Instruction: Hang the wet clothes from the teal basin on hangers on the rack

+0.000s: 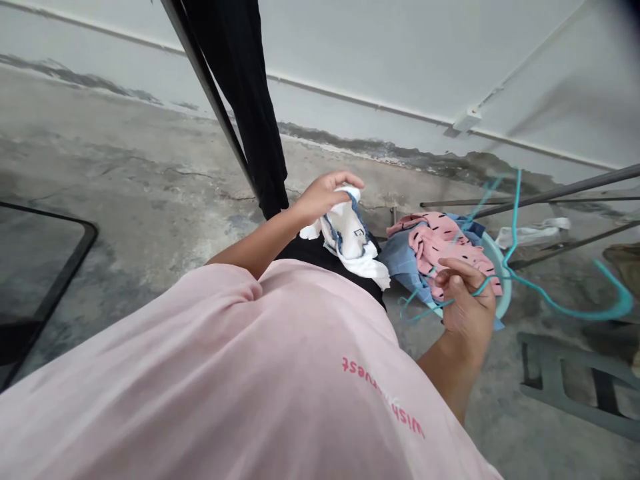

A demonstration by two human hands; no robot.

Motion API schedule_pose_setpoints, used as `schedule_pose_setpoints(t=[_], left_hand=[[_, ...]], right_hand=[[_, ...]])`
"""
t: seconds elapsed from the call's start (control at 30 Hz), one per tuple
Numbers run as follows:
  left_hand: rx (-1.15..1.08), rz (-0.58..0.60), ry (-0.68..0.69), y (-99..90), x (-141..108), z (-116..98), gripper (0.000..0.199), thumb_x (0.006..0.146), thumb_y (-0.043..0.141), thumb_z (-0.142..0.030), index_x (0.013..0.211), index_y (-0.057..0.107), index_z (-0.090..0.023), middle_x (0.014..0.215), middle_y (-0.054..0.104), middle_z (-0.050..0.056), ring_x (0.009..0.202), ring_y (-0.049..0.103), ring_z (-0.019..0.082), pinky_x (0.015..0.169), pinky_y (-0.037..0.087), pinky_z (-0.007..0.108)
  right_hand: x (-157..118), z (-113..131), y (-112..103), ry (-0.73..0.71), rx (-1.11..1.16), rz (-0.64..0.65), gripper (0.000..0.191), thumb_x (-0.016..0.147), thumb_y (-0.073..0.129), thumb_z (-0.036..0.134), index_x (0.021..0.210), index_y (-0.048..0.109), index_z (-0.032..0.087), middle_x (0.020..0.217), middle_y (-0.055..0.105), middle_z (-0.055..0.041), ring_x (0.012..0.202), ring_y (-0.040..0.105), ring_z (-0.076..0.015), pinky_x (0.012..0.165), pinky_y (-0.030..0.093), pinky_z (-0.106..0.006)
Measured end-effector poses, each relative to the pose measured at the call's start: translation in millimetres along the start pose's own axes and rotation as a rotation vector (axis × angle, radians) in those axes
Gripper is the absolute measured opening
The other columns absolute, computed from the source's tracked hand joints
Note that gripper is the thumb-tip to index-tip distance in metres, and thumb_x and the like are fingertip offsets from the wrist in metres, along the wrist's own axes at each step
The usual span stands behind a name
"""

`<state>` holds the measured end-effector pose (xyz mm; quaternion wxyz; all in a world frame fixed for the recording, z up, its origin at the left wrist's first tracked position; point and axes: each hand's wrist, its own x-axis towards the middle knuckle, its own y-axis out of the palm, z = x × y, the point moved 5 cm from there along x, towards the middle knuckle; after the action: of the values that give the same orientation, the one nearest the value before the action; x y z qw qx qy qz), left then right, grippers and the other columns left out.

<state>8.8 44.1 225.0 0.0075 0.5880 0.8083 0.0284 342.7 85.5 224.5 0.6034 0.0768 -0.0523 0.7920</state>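
crowding basin (pixel 504 280), black hanging cloth (pixel 250 100)

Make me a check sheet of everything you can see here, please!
Surface: bare grey concrete floor, stained and cracked.
Job's things: white cloth with blue trim, bunched up in the left hand; teal hangers, thin wire ones, pinched by the right hand.
Clutter: basin holding pink spotted and blue clothes; grey stool on the floor at right.
Hands: both shut, each holding its thing.
Cables: a thin conduit runs along the wall.
Surroundings: pale wall; black garment hanging by a dark rack bar; more rack bars at right.
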Motion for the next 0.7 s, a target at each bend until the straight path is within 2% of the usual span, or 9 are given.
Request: schedule_pose_setpoints(t=[0.1, 0.2, 0.33, 0.43, 0.5, 0.6, 0.7], left_hand=[[0.207, 0.092, 0.026, 5.4, -3.7, -5.0, 0.029, 0.068, 0.060, -0.012, 0.094, 0.073, -0.014, 0.092, 0.070, 0.003, 0.082, 0.063, 0.013, 0.080, 0.049, 0.025], [0.103, 0.075, 0.014, 7.1, -7.0, -10.6, 0.025, 0.073, 0.057, -0.016, 0.093, 0.072, -0.014, 0.084, 0.068, 0.002, 0.074, 0.062, 0.012, 0.073, 0.049, 0.024], [-0.169, 0.031, -0.023, 8.8, -13.3, -23.2, 0.023, 0.080, 0.056, -0.023, 0.098, 0.068, -0.014, 0.077, 0.065, 0.002, 0.066, 0.062, 0.012, 0.065, 0.050, 0.023], [-0.236, 0.079, -0.048, 14.8, -20.8, -35.0, 0.021, 0.079, 0.060, -0.022, 0.096, 0.067, -0.013, 0.076, 0.064, 0.002, 0.065, 0.062, 0.011, 0.064, 0.050, 0.022], [-0.255, 0.125, -0.064, 19.9, -26.7, -41.7, 0.019, 0.079, 0.060, -0.022, 0.094, 0.067, -0.013, 0.075, 0.063, 0.001, 0.062, 0.061, 0.010, 0.062, 0.049, 0.022], [-0.273, 0.181, -0.070, 26.8, -34.8, -50.0, 0.017, 0.080, 0.061, -0.024, 0.092, 0.067, -0.013, 0.076, 0.063, 0.002, 0.062, 0.060, 0.010, 0.060, 0.048, 0.022], [-0.256, 0.200, -0.077, 30.5, -40.7, -54.4, 0.017, 0.079, 0.062, -0.024, 0.091, 0.067, -0.014, 0.079, 0.064, 0.002, 0.064, 0.062, 0.011, 0.062, 0.049, 0.023]], right_hand=[[-1.1, 11.2, 2.1, -0.118, 0.087, 0.035, 0.033, 0.068, 0.079, 0.024, 0.101, 0.077, 0.026, 0.092, 0.069, -0.0054, 0.064, 0.058, -0.0134, 0.061, 0.043, -0.029], [-0.2, 16.8, 1.8, -0.107, 0.208, 0.012, 0.049, 0.061, 0.087, 0.027, 0.109, 0.075, 0.033, 0.075, 0.060, 0.0005, 0.056, 0.049, -0.0100, 0.051, 0.037, -0.024], [3.5, 27.5, 7.8, -0.070, 0.337, 0.027, 0.037, 0.062, 0.089, 0.045, 0.092, 0.078, 0.028, 0.056, 0.035, 0.0056, 0.043, 0.028, -0.0055, 0.044, 0.026, -0.022], [13.5, 40.1, 15.6, -0.072, 0.446, 0.051, 0.029, 0.067, 0.086, 0.049, 0.083, 0.076, 0.027, 0.055, 0.028, 0.0062, 0.041, 0.022, -0.0053, 0.043, 0.022, -0.023], [25.4, 52.5, 20.3, -0.139, 0.509, 0.063, 0.029, 0.073, 0.082, 0.052, 0.074, 0.072, 0.025, 0.054, 0.028, 0.0060, 0.039, 0.019, -0.0053, 0.041, 0.018, -0.023], [46.4, 72.0, 26.7, -0.301, 0.583, 0.085, 0.045, 0.073, 0.083, 0.050, 0.059, 0.054, 0.018, 0.050, 0.029, 0.0066, 0.035, 0.017, -0.0052, 0.039, 0.014, -0.022], [64.7, 79.8, 37.4, -0.373, 0.577, 0.139, 0.067, 0.071, 0.084, 0.050, 0.059, 0.028, 0.016, 0.048, 0.029, 0.0071, 0.034, 0.019, -0.0043, 0.039, 0.019, -0.021]])
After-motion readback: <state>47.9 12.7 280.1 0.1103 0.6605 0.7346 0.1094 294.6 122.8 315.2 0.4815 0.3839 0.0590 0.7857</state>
